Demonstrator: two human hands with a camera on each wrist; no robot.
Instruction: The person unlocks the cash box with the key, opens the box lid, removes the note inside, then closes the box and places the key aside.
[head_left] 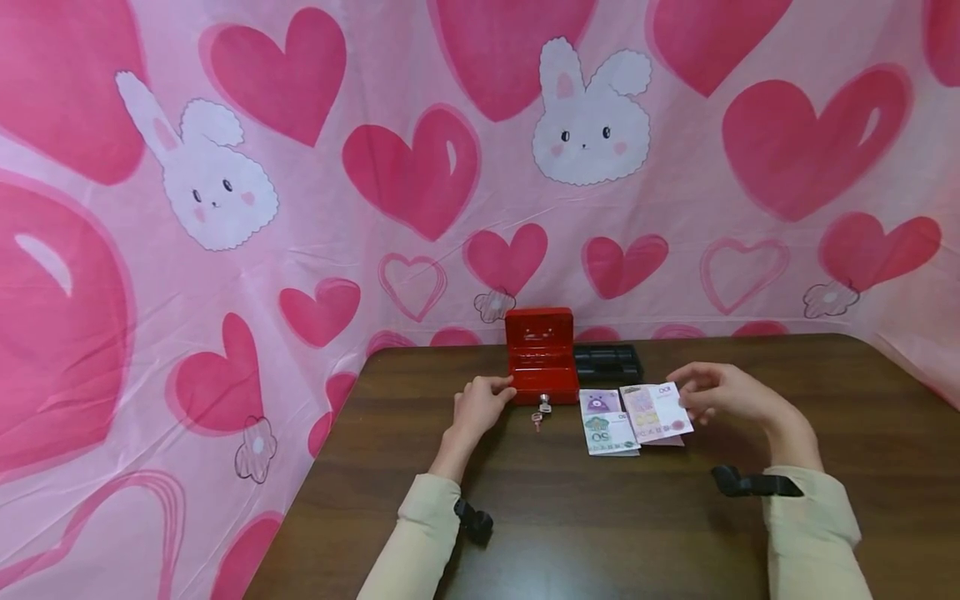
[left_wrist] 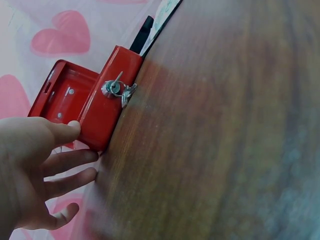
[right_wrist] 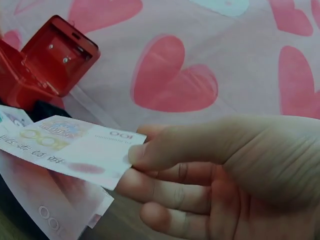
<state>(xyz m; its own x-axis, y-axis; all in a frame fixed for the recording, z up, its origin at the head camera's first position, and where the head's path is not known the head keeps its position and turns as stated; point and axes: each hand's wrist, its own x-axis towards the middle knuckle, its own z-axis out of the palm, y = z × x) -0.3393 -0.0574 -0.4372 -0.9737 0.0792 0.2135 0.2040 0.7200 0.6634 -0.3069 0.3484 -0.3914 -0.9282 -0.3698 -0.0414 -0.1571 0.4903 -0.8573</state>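
A red cash box (head_left: pixel 546 397) stands at the back of the table with its lid raised. Keys (left_wrist: pixel 125 92) hang from the lock on its front. My left hand (head_left: pixel 478 410) touches the box's left front corner, the thumb laid on it and the other fingers nearly straight beside it. Between thumb and fingers, my right hand (head_left: pixel 726 396) pinches the right edge of a 100 banknote (right_wrist: pixel 75 145). Beneath that note is another pink 100 banknote (right_wrist: pixel 55 200). A green 50 banknote (head_left: pixel 609 435) and a purple banknote (head_left: pixel 600 402) lie to the left.
Behind the notes, right of the box, sits a black compartment tray (head_left: pixel 618 362). The brown wooden table (head_left: pixel 585 525) reaches back to a pink cloth (head_left: pixel 450 275) printed with hearts and rabbits. A dark camera strap is on each wrist.
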